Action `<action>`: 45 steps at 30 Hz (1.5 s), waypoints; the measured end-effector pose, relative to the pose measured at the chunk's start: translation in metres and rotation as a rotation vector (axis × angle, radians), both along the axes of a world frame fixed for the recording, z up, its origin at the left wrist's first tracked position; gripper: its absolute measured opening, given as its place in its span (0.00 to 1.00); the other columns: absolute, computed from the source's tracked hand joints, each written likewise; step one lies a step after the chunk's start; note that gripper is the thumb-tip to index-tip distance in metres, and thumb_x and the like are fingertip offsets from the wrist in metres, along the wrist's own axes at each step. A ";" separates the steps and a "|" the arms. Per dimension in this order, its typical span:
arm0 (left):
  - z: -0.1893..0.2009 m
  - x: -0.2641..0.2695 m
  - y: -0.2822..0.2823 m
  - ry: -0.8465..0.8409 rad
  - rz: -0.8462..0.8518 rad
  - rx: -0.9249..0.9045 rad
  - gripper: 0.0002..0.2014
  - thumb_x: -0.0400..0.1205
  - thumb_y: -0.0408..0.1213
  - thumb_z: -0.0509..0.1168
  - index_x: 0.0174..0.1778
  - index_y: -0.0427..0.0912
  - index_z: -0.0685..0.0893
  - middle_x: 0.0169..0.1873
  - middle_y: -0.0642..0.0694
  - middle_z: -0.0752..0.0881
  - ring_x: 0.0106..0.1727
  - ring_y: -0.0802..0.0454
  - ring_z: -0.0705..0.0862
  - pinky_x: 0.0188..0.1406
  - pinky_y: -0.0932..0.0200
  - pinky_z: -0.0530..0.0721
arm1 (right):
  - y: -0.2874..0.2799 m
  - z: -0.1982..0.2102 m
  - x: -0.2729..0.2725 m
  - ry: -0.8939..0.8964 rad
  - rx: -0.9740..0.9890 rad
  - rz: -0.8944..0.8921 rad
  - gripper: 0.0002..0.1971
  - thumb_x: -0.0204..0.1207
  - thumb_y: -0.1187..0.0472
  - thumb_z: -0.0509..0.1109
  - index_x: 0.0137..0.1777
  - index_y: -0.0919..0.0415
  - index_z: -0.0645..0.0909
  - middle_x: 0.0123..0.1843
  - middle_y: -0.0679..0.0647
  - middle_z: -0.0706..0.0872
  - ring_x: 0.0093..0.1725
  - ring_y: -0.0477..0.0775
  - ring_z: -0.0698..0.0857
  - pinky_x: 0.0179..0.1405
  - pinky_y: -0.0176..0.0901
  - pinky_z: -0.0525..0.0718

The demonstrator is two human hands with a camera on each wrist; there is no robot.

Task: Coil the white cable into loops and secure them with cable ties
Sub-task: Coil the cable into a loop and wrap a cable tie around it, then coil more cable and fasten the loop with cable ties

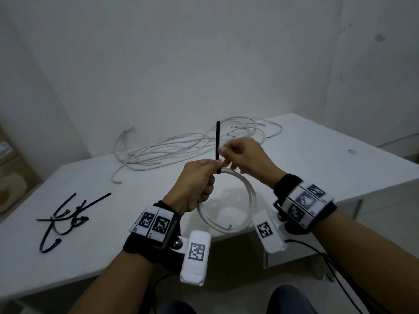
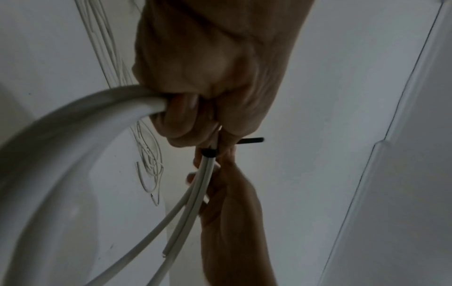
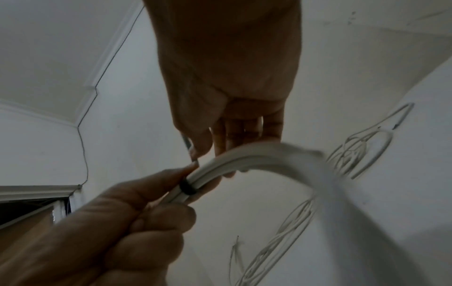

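Observation:
A small coil of white cable (image 1: pixel 248 196) hangs in the air above the table's near edge. My left hand (image 1: pixel 213 168) grips the coil at its top left, fingers curled round the strands (image 2: pixel 73 135). A black cable tie (image 1: pixel 218 143) is looped round the strands just beyond the left fingers, its band (image 2: pixel 209 152) snug on them (image 3: pixel 187 186). The tie's long tail stands straight up. My right hand (image 1: pixel 223 150) pinches that tail between thumb and forefinger, close above the coil. A cut cable end (image 1: pixel 230 227) sticks out at the coil's bottom.
A loose tangle of white cables (image 1: pixel 192 143) lies across the back of the white table (image 1: pixel 317 159). Several spare black cable ties (image 1: pixel 65 216) lie at the front left. A cardboard box (image 1: pixel 11 168) stands on the floor to the left. Walls close the back.

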State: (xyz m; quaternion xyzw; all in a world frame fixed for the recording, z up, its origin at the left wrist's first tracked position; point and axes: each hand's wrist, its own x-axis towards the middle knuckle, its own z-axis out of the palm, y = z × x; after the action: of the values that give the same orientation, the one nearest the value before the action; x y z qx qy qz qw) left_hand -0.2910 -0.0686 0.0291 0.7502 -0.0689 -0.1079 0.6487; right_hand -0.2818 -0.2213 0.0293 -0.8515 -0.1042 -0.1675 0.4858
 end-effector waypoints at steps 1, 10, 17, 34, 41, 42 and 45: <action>0.001 0.003 0.004 0.004 0.021 -0.020 0.11 0.84 0.43 0.63 0.37 0.42 0.78 0.18 0.52 0.60 0.17 0.57 0.55 0.16 0.71 0.53 | -0.003 -0.003 -0.003 0.033 -0.027 0.031 0.12 0.78 0.52 0.68 0.40 0.58 0.86 0.34 0.54 0.90 0.31 0.47 0.85 0.30 0.42 0.82; -0.009 0.022 0.014 -0.012 0.112 -0.076 0.11 0.80 0.41 0.70 0.49 0.36 0.84 0.34 0.41 0.83 0.31 0.49 0.83 0.29 0.56 0.85 | -0.018 -0.034 -0.014 0.179 0.003 0.033 0.07 0.78 0.67 0.67 0.45 0.69 0.86 0.39 0.61 0.90 0.31 0.54 0.88 0.36 0.50 0.88; -0.040 0.025 0.023 -0.024 0.082 0.155 0.21 0.76 0.26 0.72 0.62 0.37 0.74 0.41 0.32 0.88 0.40 0.37 0.89 0.44 0.42 0.88 | -0.024 -0.042 0.010 0.267 0.119 -0.052 0.05 0.76 0.69 0.68 0.50 0.66 0.82 0.38 0.64 0.89 0.26 0.53 0.85 0.22 0.36 0.82; -0.063 0.119 -0.022 -0.220 0.156 0.798 0.11 0.71 0.22 0.64 0.32 0.38 0.69 0.50 0.32 0.82 0.41 0.44 0.78 0.33 0.56 0.76 | -0.027 -0.046 0.105 0.510 -0.301 -0.150 0.11 0.70 0.73 0.68 0.29 0.65 0.72 0.30 0.60 0.79 0.38 0.61 0.84 0.39 0.45 0.85; -0.064 0.122 -0.028 -0.128 0.011 1.009 0.14 0.77 0.30 0.68 0.56 0.31 0.76 0.61 0.33 0.77 0.57 0.38 0.82 0.40 0.57 0.78 | -0.034 -0.048 0.106 0.569 -0.553 -0.134 0.23 0.73 0.60 0.75 0.64 0.68 0.74 0.58 0.61 0.79 0.53 0.59 0.82 0.41 0.42 0.81; -0.064 0.121 -0.026 -0.134 0.010 1.028 0.16 0.76 0.32 0.69 0.58 0.31 0.76 0.61 0.33 0.78 0.57 0.39 0.82 0.41 0.57 0.78 | -0.035 -0.049 0.107 0.589 -0.537 -0.144 0.20 0.73 0.61 0.75 0.60 0.68 0.74 0.51 0.60 0.79 0.46 0.59 0.82 0.36 0.42 0.82; -0.060 0.117 -0.019 -0.151 0.040 1.036 0.17 0.76 0.38 0.71 0.54 0.33 0.76 0.57 0.36 0.79 0.54 0.40 0.82 0.39 0.58 0.77 | -0.038 -0.054 0.110 0.607 -0.511 -0.169 0.12 0.74 0.62 0.74 0.37 0.66 0.73 0.30 0.56 0.80 0.25 0.53 0.80 0.27 0.42 0.84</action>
State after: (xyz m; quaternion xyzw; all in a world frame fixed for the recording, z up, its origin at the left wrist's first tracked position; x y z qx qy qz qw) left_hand -0.1745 -0.0880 -0.0313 0.9796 -0.0389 -0.0610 0.1876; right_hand -0.1723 -0.2595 -0.0246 -0.9612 0.0760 0.0837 0.2517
